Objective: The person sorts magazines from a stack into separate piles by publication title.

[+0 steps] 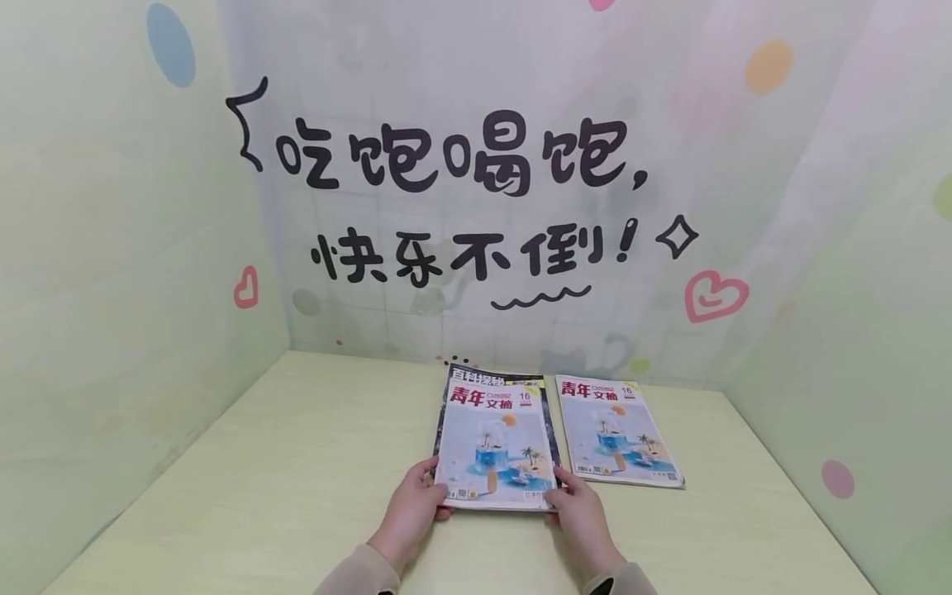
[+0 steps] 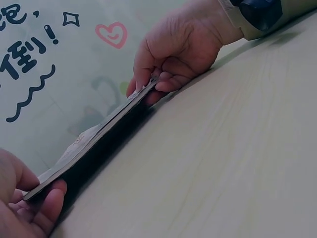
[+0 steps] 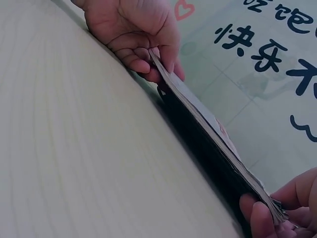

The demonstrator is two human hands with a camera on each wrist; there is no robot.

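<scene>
Both hands hold a magazine (image 1: 502,450) with a pale blue beach-scene cover and red title. My left hand (image 1: 412,508) pinches its near left corner, thumb on top and fingers beneath. At the near right corner, my right hand (image 1: 583,512) grips it the same way. Under it lies a dark-covered magazine (image 1: 552,430), mostly hidden, its top and side edges showing. In the left wrist view, the held magazine's near edge (image 2: 99,131) is above the tabletop with a dark area below; whether that is shadow or the dark cover I cannot tell.
A second magazine (image 1: 621,430) with the same beach cover lies flat just to the right, slightly angled. The pale yellow-green table (image 1: 245,487) is enclosed by printed walls (image 1: 476,322) at the back and both sides.
</scene>
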